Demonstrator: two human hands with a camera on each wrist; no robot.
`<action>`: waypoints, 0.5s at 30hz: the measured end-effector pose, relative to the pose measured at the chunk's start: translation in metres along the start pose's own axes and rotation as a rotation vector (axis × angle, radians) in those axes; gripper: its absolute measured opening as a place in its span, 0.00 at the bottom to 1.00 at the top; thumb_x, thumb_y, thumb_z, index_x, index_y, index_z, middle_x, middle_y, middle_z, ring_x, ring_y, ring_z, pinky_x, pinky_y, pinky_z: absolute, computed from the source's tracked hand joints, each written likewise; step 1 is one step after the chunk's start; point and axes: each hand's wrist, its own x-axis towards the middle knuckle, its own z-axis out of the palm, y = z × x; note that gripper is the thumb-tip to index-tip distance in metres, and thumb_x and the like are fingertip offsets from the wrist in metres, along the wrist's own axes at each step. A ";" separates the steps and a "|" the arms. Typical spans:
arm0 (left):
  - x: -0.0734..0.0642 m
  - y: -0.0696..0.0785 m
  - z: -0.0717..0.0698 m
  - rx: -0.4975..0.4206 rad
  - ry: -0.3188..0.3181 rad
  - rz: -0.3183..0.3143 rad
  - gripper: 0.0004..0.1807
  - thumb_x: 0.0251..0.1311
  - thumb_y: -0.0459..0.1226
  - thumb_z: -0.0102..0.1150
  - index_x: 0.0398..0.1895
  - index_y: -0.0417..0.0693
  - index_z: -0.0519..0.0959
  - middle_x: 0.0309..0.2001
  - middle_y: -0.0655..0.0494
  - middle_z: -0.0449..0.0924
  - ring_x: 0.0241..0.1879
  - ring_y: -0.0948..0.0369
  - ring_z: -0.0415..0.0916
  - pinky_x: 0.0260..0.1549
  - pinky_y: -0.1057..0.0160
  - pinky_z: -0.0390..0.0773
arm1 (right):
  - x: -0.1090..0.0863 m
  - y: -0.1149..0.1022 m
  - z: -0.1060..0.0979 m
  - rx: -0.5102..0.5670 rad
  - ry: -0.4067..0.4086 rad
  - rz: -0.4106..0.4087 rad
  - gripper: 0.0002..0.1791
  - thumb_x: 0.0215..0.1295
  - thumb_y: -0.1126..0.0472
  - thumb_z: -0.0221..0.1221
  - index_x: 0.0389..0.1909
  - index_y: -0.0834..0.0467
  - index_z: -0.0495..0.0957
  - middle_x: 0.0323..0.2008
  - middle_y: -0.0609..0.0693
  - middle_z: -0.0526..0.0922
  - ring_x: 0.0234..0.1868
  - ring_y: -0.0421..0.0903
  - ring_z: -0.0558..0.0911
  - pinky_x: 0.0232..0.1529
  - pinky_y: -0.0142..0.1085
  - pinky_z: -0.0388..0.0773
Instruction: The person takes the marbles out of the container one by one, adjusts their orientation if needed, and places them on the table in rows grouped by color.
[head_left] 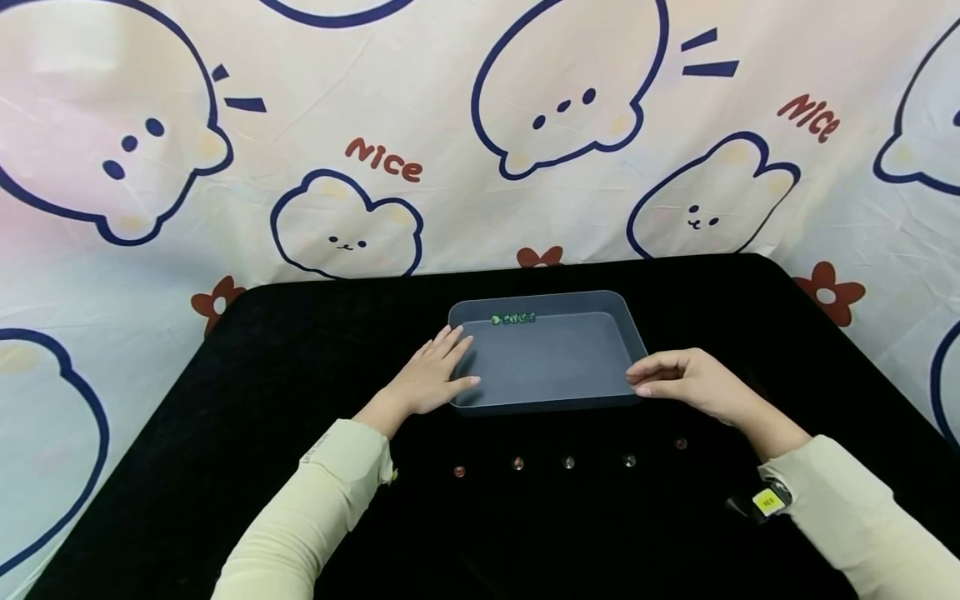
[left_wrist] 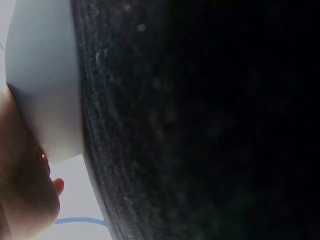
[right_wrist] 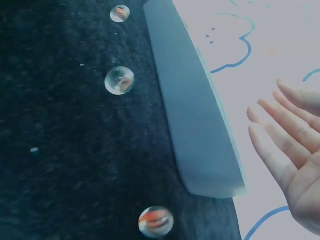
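A shallow grey rectangular tray [head_left: 551, 358] lies on the black cloth, with a short row of small green marbles [head_left: 513, 318] inside along its far wall. My left hand [head_left: 427, 371] lies at the tray's left side, fingers spread over the rim. At the near right corner is my right hand [head_left: 693, 383], its fingertips close to the rim; in the right wrist view its fingers [right_wrist: 280, 135] look extended, with nothing between them. Whether they touch the tray I cannot tell. Several clear glass marbles with coloured swirls [right_wrist: 120, 80] sit in a spaced row in front of the tray.
Black cloth [head_left: 247, 433] covers the table. Behind and at both sides hangs a pale curtain [head_left: 450, 217] printed with cartoon bears and flowers. A dark strap device with a yellow label [head_left: 768, 501] sits at the right cuff.
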 end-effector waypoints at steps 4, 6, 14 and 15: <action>0.000 0.001 0.000 -0.004 -0.002 0.000 0.40 0.56 0.62 0.32 0.67 0.51 0.43 0.67 0.54 0.34 0.64 0.60 0.25 0.59 0.54 0.37 | 0.009 -0.006 -0.002 0.007 0.007 0.007 0.20 0.53 0.62 0.59 0.43 0.73 0.73 0.40 0.68 0.75 0.36 0.43 0.79 0.38 0.43 0.74; 0.000 0.001 0.001 -0.008 0.001 0.003 0.40 0.56 0.62 0.32 0.67 0.51 0.43 0.67 0.54 0.34 0.64 0.60 0.25 0.59 0.54 0.37 | 0.014 -0.010 -0.004 -0.003 0.012 0.001 0.19 0.53 0.62 0.59 0.42 0.72 0.73 0.40 0.67 0.75 0.36 0.44 0.79 0.38 0.43 0.74; -0.001 0.000 0.000 -0.001 0.008 0.001 0.41 0.55 0.63 0.31 0.67 0.51 0.44 0.67 0.54 0.34 0.64 0.60 0.25 0.59 0.54 0.37 | 0.037 -0.029 -0.008 -0.017 0.018 -0.030 0.17 0.54 0.63 0.58 0.42 0.71 0.74 0.37 0.55 0.79 0.38 0.48 0.78 0.37 0.36 0.74; -0.001 0.000 0.000 -0.002 0.006 0.002 0.41 0.56 0.63 0.31 0.67 0.51 0.44 0.67 0.54 0.34 0.64 0.60 0.25 0.59 0.54 0.37 | 0.040 -0.031 -0.008 -0.013 0.017 -0.029 0.17 0.54 0.63 0.58 0.42 0.71 0.74 0.37 0.55 0.79 0.39 0.48 0.78 0.37 0.35 0.74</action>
